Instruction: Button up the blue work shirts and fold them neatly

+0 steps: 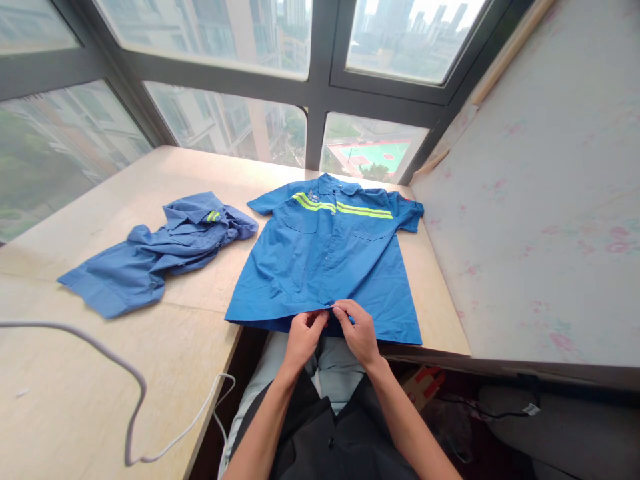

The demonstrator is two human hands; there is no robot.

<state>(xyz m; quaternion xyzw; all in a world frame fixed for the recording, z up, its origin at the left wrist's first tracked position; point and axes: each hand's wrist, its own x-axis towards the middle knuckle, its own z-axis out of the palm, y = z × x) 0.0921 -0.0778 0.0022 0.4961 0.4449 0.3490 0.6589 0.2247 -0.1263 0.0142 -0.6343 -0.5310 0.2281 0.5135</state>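
Note:
A bright blue short-sleeved work shirt (325,260) with yellow-green reflective stripes lies spread flat, front up, on the wooden table (150,353). Its collar points toward the window and its hem hangs at the near edge. My left hand (303,335) and my right hand (356,331) meet at the middle of the hem. Both are closed in a pinch on the shirt's front placket, fingertips almost touching each other.
A second, crumpled blue shirt (160,250) lies to the left. A white cable (125,380) loops across the near left of the table. Large windows (225,127) stand behind, and a flowered wall (540,200) runs along the right. Boxes and cables sit on the floor at lower right.

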